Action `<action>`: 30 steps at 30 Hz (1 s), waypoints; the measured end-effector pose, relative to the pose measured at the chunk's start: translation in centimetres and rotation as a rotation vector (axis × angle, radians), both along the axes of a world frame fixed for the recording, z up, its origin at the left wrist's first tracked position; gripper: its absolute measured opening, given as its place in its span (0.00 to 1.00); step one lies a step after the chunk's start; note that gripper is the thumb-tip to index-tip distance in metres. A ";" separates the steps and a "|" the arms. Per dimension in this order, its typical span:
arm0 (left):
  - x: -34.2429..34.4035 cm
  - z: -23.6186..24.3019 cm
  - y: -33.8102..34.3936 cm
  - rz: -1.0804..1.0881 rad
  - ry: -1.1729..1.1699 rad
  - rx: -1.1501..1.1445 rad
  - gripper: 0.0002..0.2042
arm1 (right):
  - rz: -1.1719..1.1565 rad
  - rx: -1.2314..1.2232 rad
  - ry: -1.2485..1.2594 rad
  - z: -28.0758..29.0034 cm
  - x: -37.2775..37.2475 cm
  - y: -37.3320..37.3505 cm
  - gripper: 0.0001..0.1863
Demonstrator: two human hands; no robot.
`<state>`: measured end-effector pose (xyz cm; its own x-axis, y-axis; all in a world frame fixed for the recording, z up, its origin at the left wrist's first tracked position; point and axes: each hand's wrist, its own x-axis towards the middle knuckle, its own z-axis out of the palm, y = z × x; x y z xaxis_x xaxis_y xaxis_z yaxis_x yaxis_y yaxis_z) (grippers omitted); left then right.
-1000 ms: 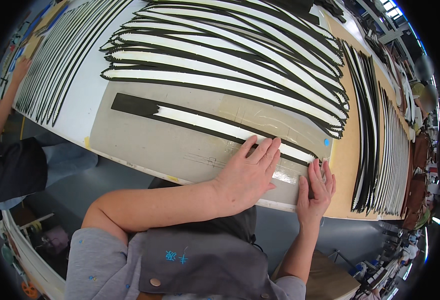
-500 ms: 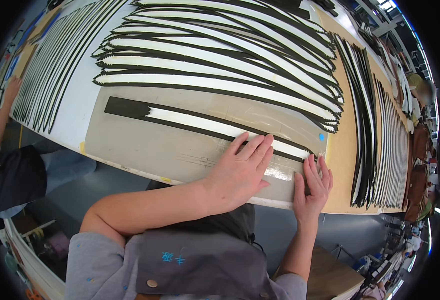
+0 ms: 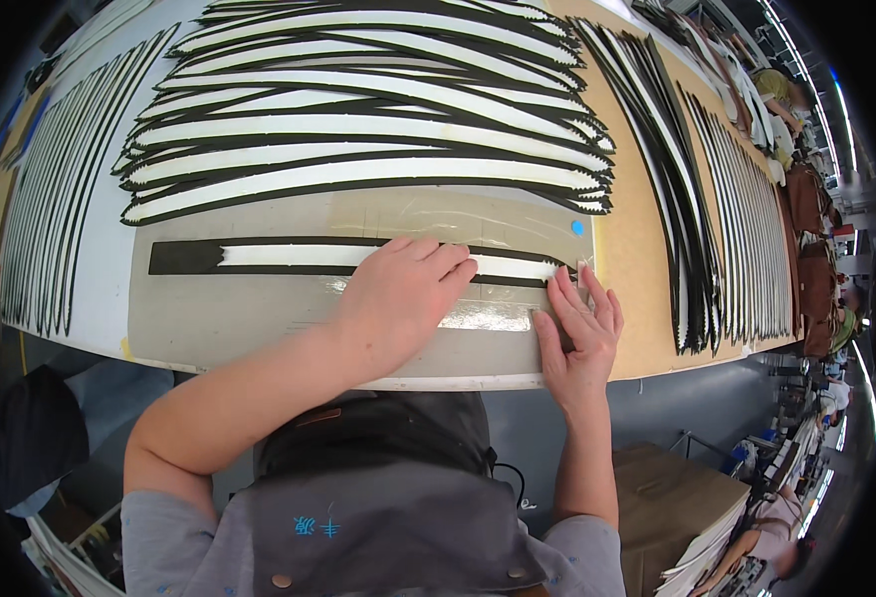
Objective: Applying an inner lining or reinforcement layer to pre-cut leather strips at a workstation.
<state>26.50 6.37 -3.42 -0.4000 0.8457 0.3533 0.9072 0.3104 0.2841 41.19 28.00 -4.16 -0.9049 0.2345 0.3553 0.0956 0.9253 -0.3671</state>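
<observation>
A long black strip with a white middle band (image 3: 289, 255) lies flat across the grey board (image 3: 219, 308), its plain black end at the left. My left hand (image 3: 398, 298) rests on the strip right of its middle, fingers stretched out over it and covering that part. At the strip's right end, the fingertips of my right hand (image 3: 582, 338) touch the tip, with the thumb held apart. Neither hand is closed around anything. Just beyond the strip, a thick pile of similar black-and-white strips (image 3: 358, 127) spreads over the far side of the table.
More strips (image 3: 75, 189) lie in a row at the left. At the right, a black bundle (image 3: 672, 199) and a further row of strips (image 3: 747, 214) rest on brown board (image 3: 632, 289). A blue round sticker (image 3: 576, 228) marks the grey board's right side. Stacked brown sheets (image 3: 672, 507) stand low right.
The whole view has turned and shifted, so the strip now looks nearly level. Both hands stay at about the same places on it. The other person's arm at the left has become a blur.
</observation>
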 end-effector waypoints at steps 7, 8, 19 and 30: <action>-1.5 -0.4 0.5 -0.124 0.049 -0.044 0.18 | -0.015 0.010 0.003 -0.1 0.1 0.2 0.19; -1.6 -0.4 0.4 -0.122 0.066 -0.034 0.18 | -0.025 0.021 0.000 -0.1 0.1 0.2 0.19; -1.8 -0.8 -0.2 -0.145 0.061 0.014 0.18 | -0.009 -0.050 -0.007 0.7 -0.4 0.6 0.21; -2.0 -1.2 0.1 -0.167 0.074 -0.036 0.20 | -0.010 -0.126 -0.350 6.0 -6.0 2.8 0.20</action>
<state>24.51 6.49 -4.63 -0.2270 0.9109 0.3445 0.9649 0.1624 0.2063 35.19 30.81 1.84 -0.9638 0.2665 -0.0073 0.2446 0.8730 -0.4219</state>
